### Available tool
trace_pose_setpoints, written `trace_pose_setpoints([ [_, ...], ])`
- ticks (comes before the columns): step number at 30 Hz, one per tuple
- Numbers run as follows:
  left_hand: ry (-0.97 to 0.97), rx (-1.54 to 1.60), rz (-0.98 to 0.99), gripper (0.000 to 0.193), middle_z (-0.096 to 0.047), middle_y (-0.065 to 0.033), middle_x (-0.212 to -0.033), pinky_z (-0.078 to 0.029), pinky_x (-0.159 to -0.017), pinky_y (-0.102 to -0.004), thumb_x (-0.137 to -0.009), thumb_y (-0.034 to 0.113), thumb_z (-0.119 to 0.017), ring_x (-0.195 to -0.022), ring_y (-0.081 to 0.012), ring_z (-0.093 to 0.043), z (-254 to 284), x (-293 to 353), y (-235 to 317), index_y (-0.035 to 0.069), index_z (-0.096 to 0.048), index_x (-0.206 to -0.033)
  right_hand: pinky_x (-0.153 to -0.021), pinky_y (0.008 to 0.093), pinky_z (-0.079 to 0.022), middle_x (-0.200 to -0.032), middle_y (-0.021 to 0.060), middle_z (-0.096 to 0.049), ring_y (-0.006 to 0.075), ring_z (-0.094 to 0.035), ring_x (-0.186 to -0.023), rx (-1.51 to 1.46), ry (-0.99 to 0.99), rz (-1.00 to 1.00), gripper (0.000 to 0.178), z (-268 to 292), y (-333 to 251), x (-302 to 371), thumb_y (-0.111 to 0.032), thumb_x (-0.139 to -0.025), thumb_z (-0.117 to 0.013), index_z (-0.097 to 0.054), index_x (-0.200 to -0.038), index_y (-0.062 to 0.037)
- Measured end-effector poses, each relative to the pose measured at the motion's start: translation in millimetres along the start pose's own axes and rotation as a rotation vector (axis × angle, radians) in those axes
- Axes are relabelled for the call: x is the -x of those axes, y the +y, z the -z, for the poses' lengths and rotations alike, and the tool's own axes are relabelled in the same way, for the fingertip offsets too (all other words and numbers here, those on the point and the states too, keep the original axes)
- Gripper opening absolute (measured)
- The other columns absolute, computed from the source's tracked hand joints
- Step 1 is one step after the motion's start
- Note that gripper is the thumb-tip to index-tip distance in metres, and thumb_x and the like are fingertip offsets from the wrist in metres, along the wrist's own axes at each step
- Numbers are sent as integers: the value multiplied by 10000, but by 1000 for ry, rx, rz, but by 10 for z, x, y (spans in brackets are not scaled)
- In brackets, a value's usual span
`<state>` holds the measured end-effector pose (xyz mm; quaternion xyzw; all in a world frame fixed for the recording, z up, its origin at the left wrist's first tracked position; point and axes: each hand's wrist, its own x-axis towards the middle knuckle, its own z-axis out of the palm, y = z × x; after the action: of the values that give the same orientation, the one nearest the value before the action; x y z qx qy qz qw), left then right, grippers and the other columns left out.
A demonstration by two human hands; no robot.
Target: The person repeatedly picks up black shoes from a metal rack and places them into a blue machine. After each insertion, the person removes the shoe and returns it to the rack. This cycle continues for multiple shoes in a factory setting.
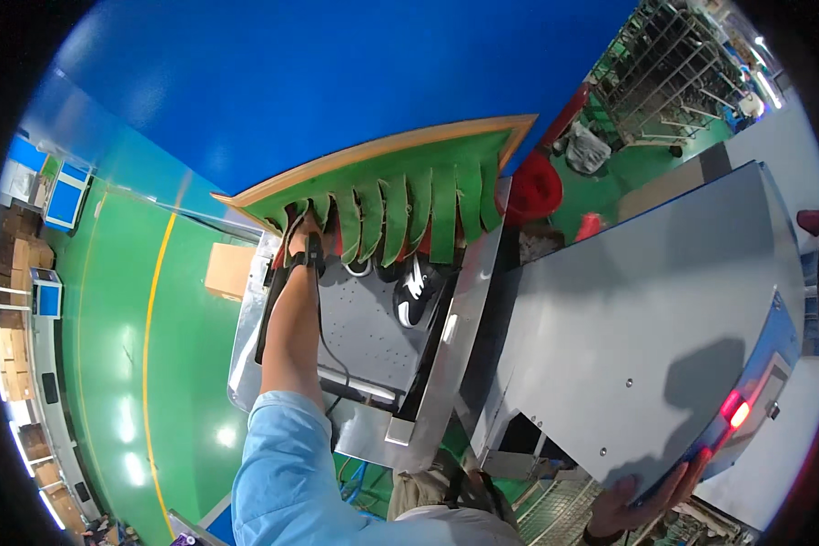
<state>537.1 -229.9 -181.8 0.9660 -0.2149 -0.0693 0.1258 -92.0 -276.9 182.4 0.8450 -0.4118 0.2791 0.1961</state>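
Note:
My left arm stretches forward over a grey perforated plate. My left hand reaches in among the green hanging strips of a blue machine, which hide its fingers; what it touches there cannot be seen. A black band circles that wrist. To its right, a black shoe with white markings lies on the plate, partly under the strips. The white toe of another shoe peeks out beside it. At the lower right, my right hand rests with stretched fingers along the edge of a grey metal cabinet, near a glowing red lamp.
The blue machine hood rises in front. A red bucket and a wire rack trolley stand at the far right. On the green floor at left lies a cardboard box. A black cord trails over the plate.

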Motion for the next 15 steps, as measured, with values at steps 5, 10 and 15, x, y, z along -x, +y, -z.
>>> trace_pose_setpoints([
  [5, 191, 21, -59, 318, -746, -147, -968, -558, -731, -499, -858, 352, -715, -916, -366, -729, -494, 181, -795, 71, -702, -1006, -1199, 665, -332, -1604, 319, -434, 507, -436, -1476, 33, -42, 91, 675, 100, 49, -94, -385, -1040, -572, -436, -1569, 11],
  [10, -68, 662, 441, 590, -770, -194, -980, -598, -800, -407, -628, 196, -858, -857, -327, -744, 209, 1428, -138, -93, -687, -1114, -1203, 621, -326, -1601, 293, -462, 489, -444, -1476, 18, 3, 63, 623, 20, -48, -108, -360, -1041, -581, -474, -1541, -4],
  [15, -222, 1323, 160, 386, -754, -47, -1023, -539, -788, -300, -789, 78, -825, -890, -141, -678, 1366, 3016, 13, 0, -721, -1152, -1229, 604, -298, -1588, 278, -488, 470, -425, -1500, -89, -84, 13, 630, 231, -176, -189, -292, -1025, -615, -456, -1562, -4],
])
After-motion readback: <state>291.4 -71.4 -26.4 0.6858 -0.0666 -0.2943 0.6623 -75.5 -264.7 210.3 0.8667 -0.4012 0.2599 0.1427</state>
